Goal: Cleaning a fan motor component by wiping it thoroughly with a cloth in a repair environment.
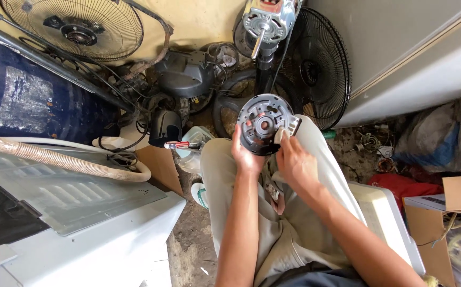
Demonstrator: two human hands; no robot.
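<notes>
Both hands closed on round grey motor housing (265, 123), left hand (245, 154) and right hand (294, 162); could slip onto knees.

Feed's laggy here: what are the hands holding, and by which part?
Both hold the round grey motor housing: left hand at its lower left rim, right hand at its right edge, pressing a pale cloth.

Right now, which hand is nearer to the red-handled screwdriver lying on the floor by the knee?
Left. The left hand grips the round grey motor housing just right of the screwdriver. The right hand holds the housing's far side, further away.
</notes>
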